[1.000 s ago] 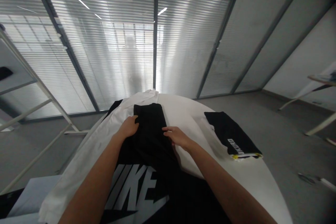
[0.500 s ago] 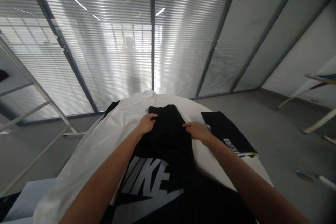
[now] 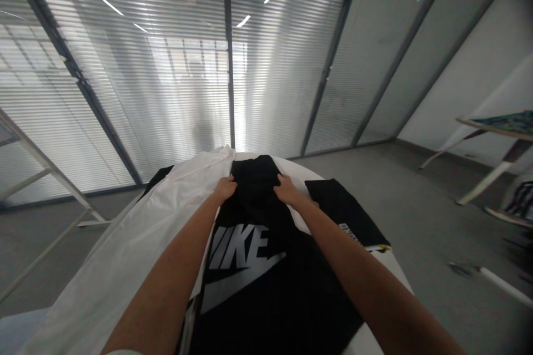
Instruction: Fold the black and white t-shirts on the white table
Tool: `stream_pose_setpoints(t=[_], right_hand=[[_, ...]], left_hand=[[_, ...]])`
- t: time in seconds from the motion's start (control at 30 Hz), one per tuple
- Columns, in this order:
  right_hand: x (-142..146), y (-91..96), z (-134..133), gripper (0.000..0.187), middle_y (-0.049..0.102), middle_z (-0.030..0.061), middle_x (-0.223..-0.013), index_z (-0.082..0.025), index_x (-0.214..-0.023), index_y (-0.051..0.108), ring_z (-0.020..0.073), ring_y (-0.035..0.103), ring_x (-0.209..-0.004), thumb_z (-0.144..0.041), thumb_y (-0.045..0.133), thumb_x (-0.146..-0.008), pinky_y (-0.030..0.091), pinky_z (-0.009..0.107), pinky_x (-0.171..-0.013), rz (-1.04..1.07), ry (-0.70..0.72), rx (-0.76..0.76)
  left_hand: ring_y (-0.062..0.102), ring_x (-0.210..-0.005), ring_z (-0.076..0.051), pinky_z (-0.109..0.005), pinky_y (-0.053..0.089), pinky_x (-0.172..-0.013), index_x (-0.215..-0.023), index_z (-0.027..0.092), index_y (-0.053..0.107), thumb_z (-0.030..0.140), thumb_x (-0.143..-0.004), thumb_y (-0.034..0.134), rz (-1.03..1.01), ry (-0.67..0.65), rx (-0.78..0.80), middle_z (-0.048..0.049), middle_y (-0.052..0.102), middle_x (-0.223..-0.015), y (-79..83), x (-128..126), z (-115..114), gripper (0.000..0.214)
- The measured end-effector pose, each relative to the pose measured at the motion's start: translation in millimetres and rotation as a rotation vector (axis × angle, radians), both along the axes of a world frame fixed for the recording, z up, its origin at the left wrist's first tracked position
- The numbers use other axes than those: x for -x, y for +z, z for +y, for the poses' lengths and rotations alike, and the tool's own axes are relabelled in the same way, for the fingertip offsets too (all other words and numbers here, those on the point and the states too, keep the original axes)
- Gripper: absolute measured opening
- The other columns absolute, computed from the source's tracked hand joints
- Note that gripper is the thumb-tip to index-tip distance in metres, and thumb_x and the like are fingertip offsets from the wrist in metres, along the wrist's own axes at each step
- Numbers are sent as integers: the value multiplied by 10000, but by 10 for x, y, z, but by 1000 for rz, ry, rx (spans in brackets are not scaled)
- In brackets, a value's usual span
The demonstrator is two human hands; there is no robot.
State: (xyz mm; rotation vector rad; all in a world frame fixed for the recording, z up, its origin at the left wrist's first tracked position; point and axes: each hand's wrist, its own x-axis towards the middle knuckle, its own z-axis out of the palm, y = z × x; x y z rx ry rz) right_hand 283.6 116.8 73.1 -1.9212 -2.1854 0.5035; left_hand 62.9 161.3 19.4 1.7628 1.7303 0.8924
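Note:
A black garment (image 3: 266,288) with a large white logo lies stretched over a round white table (image 3: 389,266). My left hand (image 3: 226,187) grips the left edge of its narrow far end, fingers curled on the cloth. My right hand (image 3: 285,187) holds the right edge of that same far end, fingers closed on the fabric. Both arms reach straight out over the garment. A white garment (image 3: 137,244) lies beside it on the left.
A folded black garment (image 3: 345,213) with white lettering sits on the table's right side. Glass walls with blinds stand behind the table. A white frame (image 3: 41,177) is at the left, another table (image 3: 495,127) at the far right, grey floor around.
Both hands slid farther away along the black garment, pulling it out flat across the table. More of the white logo shows, and the view has tilted up.

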Motion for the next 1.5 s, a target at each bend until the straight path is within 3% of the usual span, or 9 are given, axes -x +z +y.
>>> stream_pose_setpoints(t=[0.13,0.27,0.4,0.57,0.93,1.03,1.2,1.33,1.5], right_hand=[[42,-88,-147,560,344,148,-1467,-154,-1409,413,277,324,-1338,-205,457,-853,301,379,-1062,-6,-197,-221],[39,-182,-589,405,508,82,-1304,-239,-1233,577,267,423,-1223,-249,490,-837,322,398,-1014,-41,-166,-270],[127,-275,-1110,477,560,119,-1230,-205,-1299,524,293,466,-1158,-301,508,-832,339,430,-963,-108,-149,-263],[333,-491,-1440,567,512,170,-1318,-208,-1416,436,321,446,-1202,-409,480,-888,304,458,-986,-204,-32,-266],[293,-625,-1035,534,466,149,-1412,-207,-1409,460,311,363,-1317,-467,381,-949,213,461,-1077,-306,-31,-407],[216,-527,-1049,499,487,146,-1393,-202,-1396,464,325,347,-1326,-409,381,-949,188,503,-1078,-316,-127,-472],[113,-467,-1249,516,582,204,-1229,-135,-1367,482,339,500,-1157,-337,456,-893,286,513,-996,-341,-343,-406],[131,-635,-1360,516,519,212,-1332,-178,-1380,488,362,470,-1206,-393,422,-916,339,518,-943,-361,-295,-332],[64,-794,-1229,524,432,179,-1445,-205,-1417,452,334,369,-1325,-434,353,-957,287,502,-1025,-359,-192,-395]], left_hand=[[570,-1156,-194,-307,415,-1023,-1267,149,598,89,-779,495,32,-18,-107,-102,620,-1255,31,36,-173,502],[541,-1127,-230,-404,391,-1043,-1202,169,638,119,-797,495,232,-119,-239,-110,610,-1145,46,173,-600,432],[568,-1007,-231,-398,449,-932,-1190,232,638,189,-852,475,441,-340,-237,-80,614,-1032,63,283,-1170,377],[541,-1062,-229,-408,398,-991,-1261,273,582,278,-889,486,570,-401,-260,-75,583,-1113,-20,265,-1664,385],[468,-1239,-266,-444,347,-1052,-1330,199,529,297,-954,375,620,-257,-259,-124,544,-1296,-82,102,-1357,417],[434,-1275,-282,-475,314,-1077,-1308,189,539,259,-931,406,609,-236,-310,-129,543,-1306,-46,47,-1459,406],[500,-1197,-249,-424,382,-1054,-1258,206,579,291,-893,473,540,-412,-337,-111,557,-1263,-48,74,-1883,390],[450,-1286,-256,-430,344,-1105,-1320,205,544,319,-907,453,523,-439,-322,-106,511,-1371,-120,117,-2036,438],[414,-1341,-242,-423,315,-1137,-1329,192,552,293,-903,457,478,-395,-279,-97,504,-1415,-164,127,-1859,448]])
